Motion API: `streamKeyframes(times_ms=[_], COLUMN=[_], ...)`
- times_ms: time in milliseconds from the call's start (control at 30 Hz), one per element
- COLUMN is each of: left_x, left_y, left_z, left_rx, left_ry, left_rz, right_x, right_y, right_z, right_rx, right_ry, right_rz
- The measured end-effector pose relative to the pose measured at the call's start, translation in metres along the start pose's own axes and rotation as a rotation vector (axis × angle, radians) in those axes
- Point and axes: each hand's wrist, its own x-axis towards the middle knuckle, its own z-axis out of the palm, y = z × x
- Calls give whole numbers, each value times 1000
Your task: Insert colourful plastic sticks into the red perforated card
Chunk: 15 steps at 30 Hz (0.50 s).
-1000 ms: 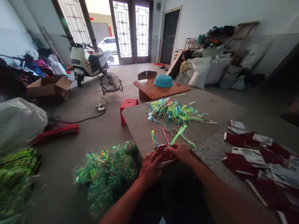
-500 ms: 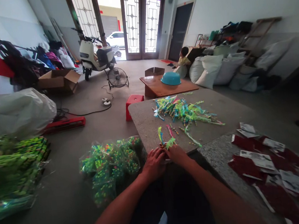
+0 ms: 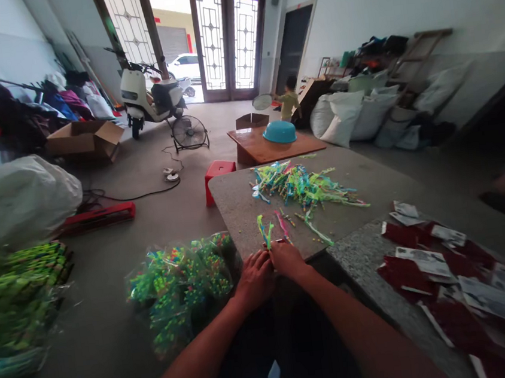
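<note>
Green ribbon (image 3: 267, 239) rises just beyond the right hand (image 3: 287, 260), apparently touching it.

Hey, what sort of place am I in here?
Probably a front room doubling as a workshop: a scooter stands near the patterned doors, white sacks stand on the right, and colourful strands are heaped on the grey table.

This looks like a home's front hall used as a small workshop, with a parked scooter (image 3: 162, 99), patterned glass doors (image 3: 212, 40), bulging white sacks (image 3: 344, 113) and a table (image 3: 241, 208) strewn with colourful ribboned pieces (image 3: 299, 184).
</note>
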Motion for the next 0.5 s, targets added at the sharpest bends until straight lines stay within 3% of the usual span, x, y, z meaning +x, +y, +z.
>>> streamKeyframes(times_ms=[167,300,500], left_x=[0,-1,-1], left_y=[-1,-1,-3], left_z=[0,-2,1], left_rx=[24,26,51], left_ry=[10,6,7], left_rz=[6,17,7], right_x=[0,0,2], right_y=[6,8,6], right_z=[-3,5,16], right_rx=[84,187,168], right_ry=[12,88,184], right_rz=[-17,45,66])
